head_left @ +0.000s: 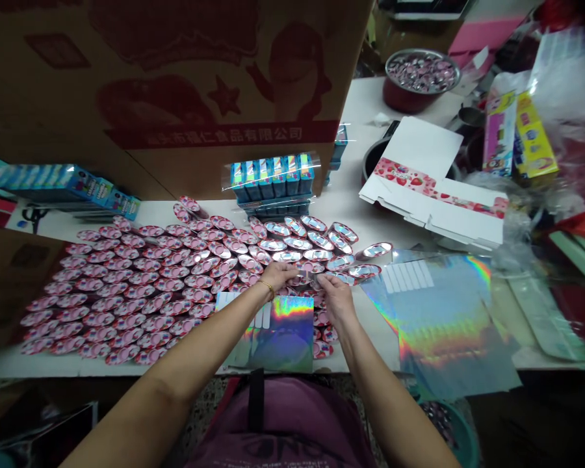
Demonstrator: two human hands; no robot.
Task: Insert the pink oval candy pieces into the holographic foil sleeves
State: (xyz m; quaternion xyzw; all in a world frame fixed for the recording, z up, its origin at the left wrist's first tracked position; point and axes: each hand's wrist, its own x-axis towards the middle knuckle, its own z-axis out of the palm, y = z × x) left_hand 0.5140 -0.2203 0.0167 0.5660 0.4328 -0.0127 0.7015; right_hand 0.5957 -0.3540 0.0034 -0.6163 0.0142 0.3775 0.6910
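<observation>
Rows of small oval-topped containers with pink and red tops cover the left and middle of the table. Some at the right have paler, silvery tops. My left hand, with a gold bracelet at the wrist, has its fingers pressed together at the edge of one pink oval top. My right hand pinches at the near right side of that same top; a small greyish piece seems to be at its fingertips, too small to name. Beneath my left forearm lies a shiny rainbow sticker sheet with white strips.
More rainbow sheets overhang the table's front edge at right. Behind them is an unfolded strawberry-print box. A full metal bowl stands at the back. A big cardboard box walls the back left, with wrapped blue packs before it.
</observation>
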